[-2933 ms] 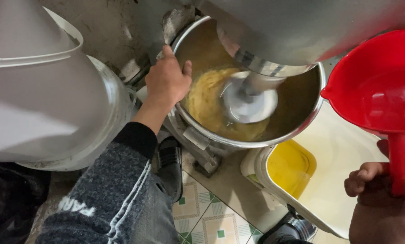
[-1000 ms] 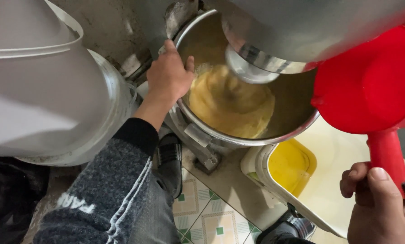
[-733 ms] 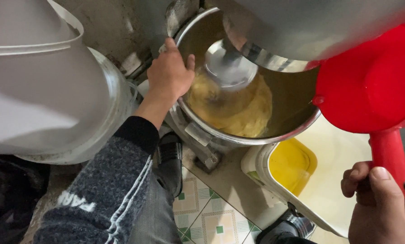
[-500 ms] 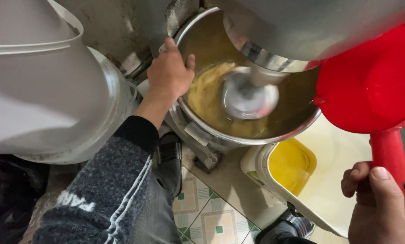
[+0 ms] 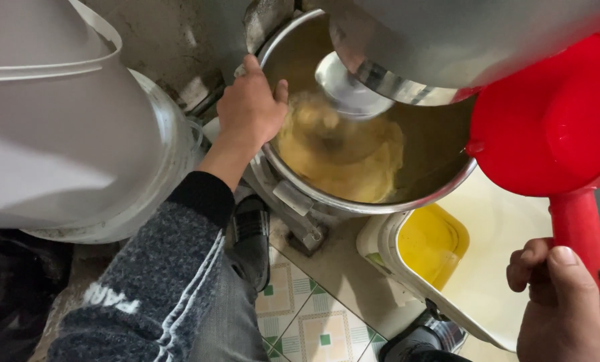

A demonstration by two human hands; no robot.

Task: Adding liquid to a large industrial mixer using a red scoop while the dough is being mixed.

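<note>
While the left hand (image 5: 249, 110) curls its fingers (image 5: 281, 92) over the near rim of the steel mixing bowl (image 5: 353, 201), gripping it with the thumb outside, the right hand (image 5: 568, 305) is closed around the handle of a red plastic scoop (image 5: 548, 127), whose cup is tipped over the bowl's right edge. Yellow dough (image 5: 353, 157) lies in the bowl, just beside the left fingertips. Compared with half a second ago, the beater (image 5: 350, 90) has swung from the middle of the bowl toward its far side, and both hands keep their grips almost unmoved. The beater and dough are blurred by motion, the mixer head (image 5: 460, 40) covers the bowl's far part, and the right hand is cut off by the frame's edge. A white tub (image 5: 487, 248) with a yellow container (image 5: 430, 245) sits below the scoop.
</note>
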